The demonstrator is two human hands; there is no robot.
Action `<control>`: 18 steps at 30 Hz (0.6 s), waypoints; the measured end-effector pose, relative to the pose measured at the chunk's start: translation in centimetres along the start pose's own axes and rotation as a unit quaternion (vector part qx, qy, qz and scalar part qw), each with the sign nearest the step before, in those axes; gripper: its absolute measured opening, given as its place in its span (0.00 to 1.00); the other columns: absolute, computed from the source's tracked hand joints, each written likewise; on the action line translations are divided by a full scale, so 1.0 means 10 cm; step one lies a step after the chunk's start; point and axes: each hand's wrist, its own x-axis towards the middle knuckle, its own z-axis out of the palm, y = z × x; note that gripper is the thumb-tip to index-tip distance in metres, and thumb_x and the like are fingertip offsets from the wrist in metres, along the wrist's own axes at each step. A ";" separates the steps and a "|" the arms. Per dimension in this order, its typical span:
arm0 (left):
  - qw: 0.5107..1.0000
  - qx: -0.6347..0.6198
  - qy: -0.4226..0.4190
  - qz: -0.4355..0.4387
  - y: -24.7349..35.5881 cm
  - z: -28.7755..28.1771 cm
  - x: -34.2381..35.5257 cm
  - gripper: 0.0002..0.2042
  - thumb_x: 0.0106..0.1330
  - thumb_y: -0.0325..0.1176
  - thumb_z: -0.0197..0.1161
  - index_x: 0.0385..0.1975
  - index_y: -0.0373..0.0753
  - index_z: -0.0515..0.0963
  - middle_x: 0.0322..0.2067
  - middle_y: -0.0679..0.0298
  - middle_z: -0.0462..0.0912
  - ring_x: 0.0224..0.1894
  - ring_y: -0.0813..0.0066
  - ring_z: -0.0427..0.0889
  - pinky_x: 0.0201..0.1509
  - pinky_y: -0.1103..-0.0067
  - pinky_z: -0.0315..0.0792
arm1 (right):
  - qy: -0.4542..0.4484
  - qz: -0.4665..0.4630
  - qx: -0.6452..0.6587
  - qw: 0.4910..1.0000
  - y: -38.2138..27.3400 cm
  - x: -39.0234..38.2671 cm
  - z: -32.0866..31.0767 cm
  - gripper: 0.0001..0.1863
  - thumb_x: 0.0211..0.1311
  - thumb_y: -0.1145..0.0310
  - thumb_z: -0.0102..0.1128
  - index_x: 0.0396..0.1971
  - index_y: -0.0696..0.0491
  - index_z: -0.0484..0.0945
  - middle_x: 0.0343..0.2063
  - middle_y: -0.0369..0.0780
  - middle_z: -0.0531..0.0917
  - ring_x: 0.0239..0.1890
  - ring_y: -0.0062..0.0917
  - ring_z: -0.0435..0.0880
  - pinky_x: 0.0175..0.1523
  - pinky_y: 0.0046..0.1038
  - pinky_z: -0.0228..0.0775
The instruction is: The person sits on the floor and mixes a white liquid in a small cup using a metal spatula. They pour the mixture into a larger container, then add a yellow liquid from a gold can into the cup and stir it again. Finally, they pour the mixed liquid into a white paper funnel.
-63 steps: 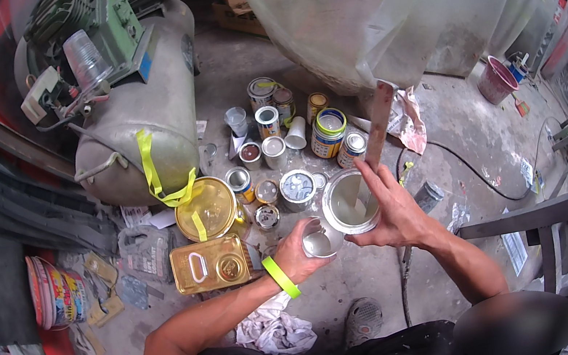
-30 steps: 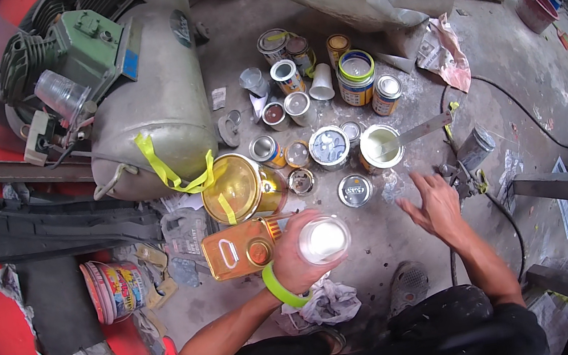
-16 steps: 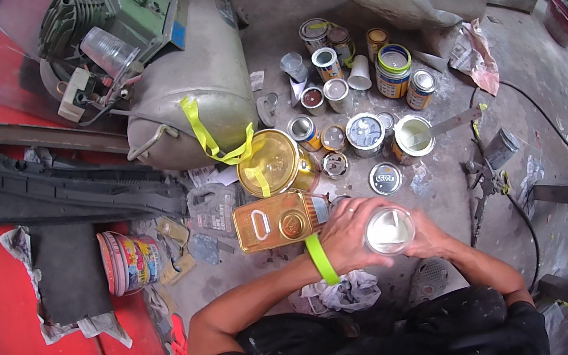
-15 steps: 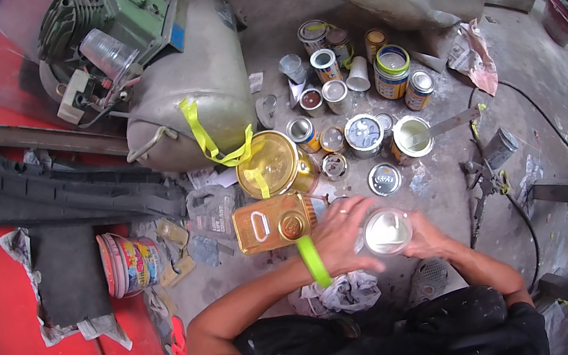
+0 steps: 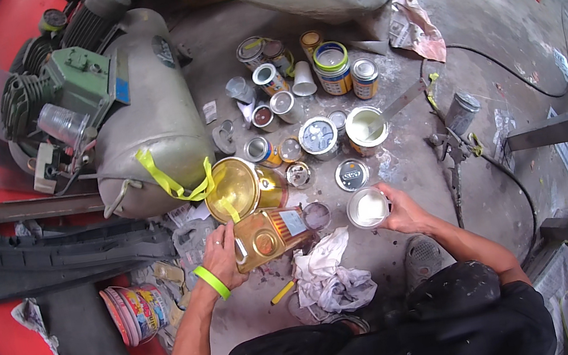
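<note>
Floor (image 5: 418, 183): open right of lid (image 5: 352, 175) | Cup (image 5: 368, 207): we held, right hand (image 5: 404, 212) curled | Gold tin (image 5: 264, 241): left hand (image 5: 222, 260) spanned edge, grip unclear

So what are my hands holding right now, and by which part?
Your right hand holds the clear plastic cup by its right side; your left hand grips the gold rectangular tin at its handle end.

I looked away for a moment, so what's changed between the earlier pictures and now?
The clear cup of white liquid has passed from the left hand to the right hand. The left hand has moved leftward onto the gold can. The right hand let go of the flat stick, which stays resting in the open tin.
</note>
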 end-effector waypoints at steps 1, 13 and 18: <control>1.000 0.006 -0.004 0.010 -0.01 0.00 0.00 0.62 0.34 0.35 0.84 0.73 0.25 0.52 0.66 0.37 0.63 0.69 0.37 0.63 0.76 0.59 0.61 | 0.010 -0.006 0.001 1.000 0.02 0.00 -0.02 0.35 0.50 0.65 0.82 0.58 0.55 0.75 0.49 0.41 0.86 0.52 0.26 0.85 0.59 0.30 0.76; 0.988 0.077 -0.133 0.028 0.24 -0.41 -0.12 0.52 0.46 0.37 0.81 0.73 0.31 0.58 0.71 0.41 0.62 0.74 0.39 0.61 0.79 0.56 0.56 | 0.044 0.008 0.042 0.998 0.28 -0.06 -0.22 0.33 0.51 0.67 0.82 0.56 0.56 0.75 0.49 0.40 0.85 0.54 0.24 0.83 0.61 0.29 0.74; 0.987 -0.062 -0.042 0.139 0.89 -0.36 0.71 0.51 0.54 0.52 0.79 0.73 0.33 0.59 0.71 0.38 0.62 0.73 0.37 0.62 0.78 0.60 0.60 | 0.066 0.003 0.026 0.997 0.28 0.04 -0.26 0.33 0.51 0.68 0.82 0.56 0.55 0.74 0.50 0.40 0.85 0.55 0.25 0.83 0.61 0.29 0.74</control>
